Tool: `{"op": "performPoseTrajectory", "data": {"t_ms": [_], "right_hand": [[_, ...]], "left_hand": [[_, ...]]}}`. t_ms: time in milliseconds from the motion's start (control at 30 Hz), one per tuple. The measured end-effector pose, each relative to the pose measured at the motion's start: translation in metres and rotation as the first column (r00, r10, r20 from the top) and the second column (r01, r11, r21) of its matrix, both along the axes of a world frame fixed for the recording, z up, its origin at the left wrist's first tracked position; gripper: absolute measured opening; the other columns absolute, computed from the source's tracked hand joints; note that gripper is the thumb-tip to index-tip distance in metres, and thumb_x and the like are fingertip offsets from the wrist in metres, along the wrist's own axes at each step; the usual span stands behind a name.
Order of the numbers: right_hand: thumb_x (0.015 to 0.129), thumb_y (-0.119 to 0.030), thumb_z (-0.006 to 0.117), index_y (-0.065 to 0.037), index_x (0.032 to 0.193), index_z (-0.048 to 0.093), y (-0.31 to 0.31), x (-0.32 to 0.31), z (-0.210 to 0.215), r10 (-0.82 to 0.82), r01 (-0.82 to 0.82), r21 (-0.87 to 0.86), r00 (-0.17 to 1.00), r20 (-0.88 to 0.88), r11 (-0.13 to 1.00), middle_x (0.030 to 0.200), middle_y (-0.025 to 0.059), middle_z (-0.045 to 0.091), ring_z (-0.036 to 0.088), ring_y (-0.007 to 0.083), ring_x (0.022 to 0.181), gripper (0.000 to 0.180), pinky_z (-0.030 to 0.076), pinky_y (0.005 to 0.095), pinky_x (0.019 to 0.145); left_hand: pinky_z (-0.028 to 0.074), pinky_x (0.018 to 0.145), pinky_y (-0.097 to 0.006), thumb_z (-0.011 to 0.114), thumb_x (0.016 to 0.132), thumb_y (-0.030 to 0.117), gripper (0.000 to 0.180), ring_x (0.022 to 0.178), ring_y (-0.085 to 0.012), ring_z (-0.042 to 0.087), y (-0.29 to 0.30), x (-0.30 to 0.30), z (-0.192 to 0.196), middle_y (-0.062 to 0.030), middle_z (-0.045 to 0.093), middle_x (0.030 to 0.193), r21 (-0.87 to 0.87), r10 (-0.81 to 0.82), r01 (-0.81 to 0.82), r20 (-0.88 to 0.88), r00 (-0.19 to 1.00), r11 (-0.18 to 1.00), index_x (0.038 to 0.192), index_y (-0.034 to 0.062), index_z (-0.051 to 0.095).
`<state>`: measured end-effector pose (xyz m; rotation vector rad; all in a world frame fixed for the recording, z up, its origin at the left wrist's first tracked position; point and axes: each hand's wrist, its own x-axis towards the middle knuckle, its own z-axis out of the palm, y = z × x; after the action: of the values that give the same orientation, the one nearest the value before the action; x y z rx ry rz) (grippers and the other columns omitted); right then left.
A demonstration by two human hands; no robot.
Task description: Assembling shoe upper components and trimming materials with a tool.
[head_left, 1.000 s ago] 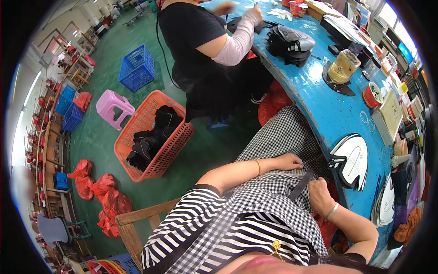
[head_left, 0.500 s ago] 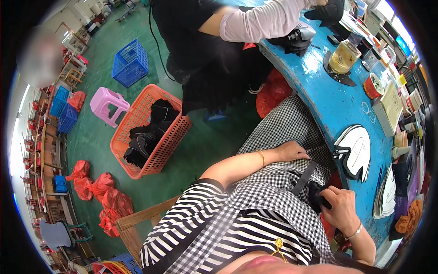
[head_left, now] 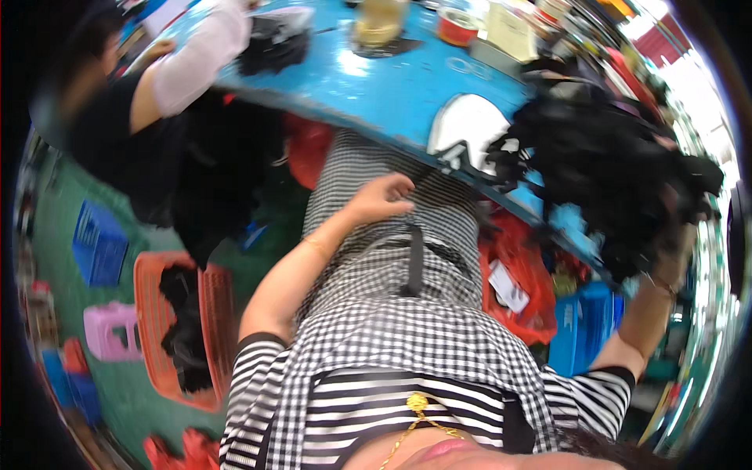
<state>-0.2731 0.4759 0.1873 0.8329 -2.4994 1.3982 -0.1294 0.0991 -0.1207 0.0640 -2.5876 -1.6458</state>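
Observation:
At the right, a big loose bundle of black fabric pieces (head_left: 603, 164) hangs over the table edge, smeared by motion. My right hand (head_left: 683, 235) is at its far right side, gripping it; the fingers are mostly hidden behind the black pieces. My left hand (head_left: 382, 197) hovers above my checked apron near the table edge, fingers loosely bent, thumb apart, holding nothing. Between my hands, on the blue table (head_left: 376, 98), lies a white shoe-upper-shaped piece (head_left: 468, 125) with black trim at its near end. The bundle covers part of its right side.
Farther back on the table stand a jar of yellowish glue (head_left: 380, 23) and a red-rimmed tub (head_left: 457, 27). A red plastic bag (head_left: 517, 266) and a blue crate (head_left: 580, 329) sit below the edge. To the left, a person (head_left: 145, 133) works beside an orange basket (head_left: 149, 337).
My view has swung to the right. My right hand has gone from my lap to the right side and now has a large black bundle. My left hand has come off my lap.

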Motion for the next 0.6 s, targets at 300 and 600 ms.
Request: {"op": "performPoseTrajectory", "data": {"t_ms": [300,600], "right_hand": [[0.086,-0.017,0.074,-0.005,0.138,0.048,-0.144,0.051,-0.085,0.704,-0.684,-0.188,0.641,0.306,0.705,0.121,0.0045,0.057,0.055,0.0089,0.106,0.059,0.048,0.0260,0.090],[0.093,-0.012,0.066,0.000,0.107,0.064,-0.049,0.037,-0.103,0.412,-0.559,0.103,0.712,0.569,0.823,0.091,-0.0022,0.060,0.050,0.0035,0.083,0.019,0.045,0.0215,0.075]], "left_hand": [[0.049,0.097,-0.035,0.066,0.091,0.016,0.051,0.117,-0.0197,0.058,0.044,0.009,0.128,-0.0097,0.058,0.130,0.765,-0.106,0.148,-0.105,0.989,0.627,0.136,0.0024,0.048],[0.051,0.097,-0.040,0.048,0.102,0.023,0.038,0.110,-0.0267,0.064,-0.064,0.029,0.148,-0.0159,0.065,0.122,0.940,0.088,0.279,-0.300,0.950,0.197,0.129,-0.0021,0.055]]}}
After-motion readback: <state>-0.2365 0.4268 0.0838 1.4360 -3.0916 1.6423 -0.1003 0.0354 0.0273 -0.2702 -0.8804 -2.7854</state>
